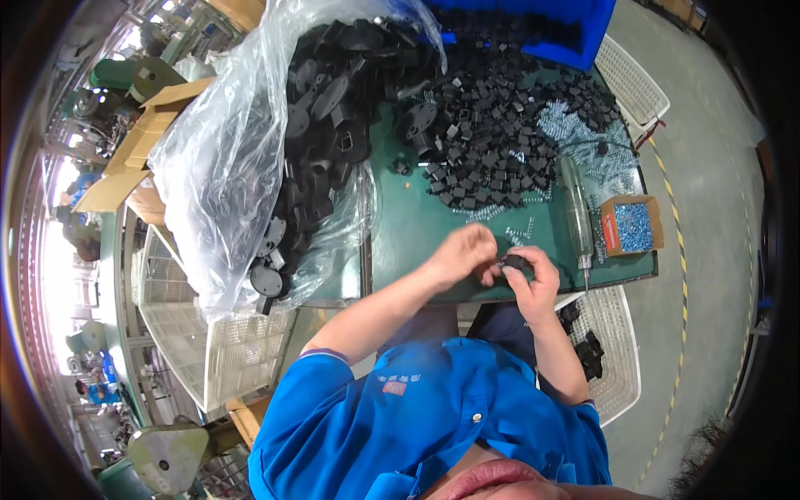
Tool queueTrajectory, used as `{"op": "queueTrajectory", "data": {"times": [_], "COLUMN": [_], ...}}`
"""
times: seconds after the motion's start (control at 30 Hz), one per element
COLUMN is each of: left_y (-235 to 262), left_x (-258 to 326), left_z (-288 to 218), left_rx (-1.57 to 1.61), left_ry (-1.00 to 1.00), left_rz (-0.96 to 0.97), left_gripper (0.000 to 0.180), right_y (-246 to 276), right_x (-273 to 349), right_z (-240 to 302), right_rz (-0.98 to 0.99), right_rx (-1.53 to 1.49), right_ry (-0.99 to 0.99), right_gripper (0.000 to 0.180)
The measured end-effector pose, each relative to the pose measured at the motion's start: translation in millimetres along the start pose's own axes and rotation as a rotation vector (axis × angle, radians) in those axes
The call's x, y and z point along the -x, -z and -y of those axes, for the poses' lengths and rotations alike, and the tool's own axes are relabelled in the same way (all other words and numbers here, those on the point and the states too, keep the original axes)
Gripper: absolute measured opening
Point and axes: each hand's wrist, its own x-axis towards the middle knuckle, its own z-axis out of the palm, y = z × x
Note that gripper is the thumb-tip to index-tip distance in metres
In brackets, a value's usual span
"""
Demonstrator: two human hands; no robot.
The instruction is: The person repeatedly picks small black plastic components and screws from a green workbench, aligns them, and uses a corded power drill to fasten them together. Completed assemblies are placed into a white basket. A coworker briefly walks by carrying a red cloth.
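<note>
Item: small black plastic part (515, 264), held at the near edge of the green tabletop (417, 225). We see our right hand (533, 283) clasped around it from below; our left hand (462, 254), fingers curled, pinches at its top. Step, as we judge it: fitting a small piece into the part. Next move calls for a steady grip and exact alignment. Appearance: dark, matte, compact; finer detail too small to tell. Nearby: heap of black square pieces (492, 133), scattered springs (583, 133), electric screwdriver (577, 212).

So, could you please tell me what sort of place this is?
Most likely a factory assembly bench: a green worktable heaped with small black plastic parts, a clear bag of larger black parts, and a box of screws.
</note>
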Motion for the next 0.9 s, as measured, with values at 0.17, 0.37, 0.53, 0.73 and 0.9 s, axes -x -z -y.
{"op": "queueTrajectory", "data": {"times": [0.17,0.37,0.53,0.73,0.9], "left_y": [90.9,132.5,133.6,70.3,28.1], "left_x": [-94.2,-133.3,-122.2,-38.1,71.2], "left_z": [-112.1,-146.7,-123.1,-91.2,-52.9], "left_rx": [-1.598,-1.458,-1.239,-1.067,-1.725], "left_ry": [-0.496,0.348,-0.082,-0.591,-0.923], "left_rz": [-1.008,-0.856,-0.937,-0.673,-0.158], "left_gripper": [0.076,0.115,0.082,0.052,0.042], "right_y": [21.9,38.5,38.4,32.4,22.0], "right_x": [5.4,17.0,21.2,20.6,20.1], "right_z": [-2.1,6.0,-2.0,-1.4,0.9], "right_rz": [-0.108,-0.109,-0.107,-0.062,-0.019], "right_rx": [-0.109,0.001,-0.022,0.023,0.070], "right_ry": [-0.047,0.061,0.029,0.037,-0.026], "right_gripper": [0.022,0.024,0.024,0.024,0.024]}}
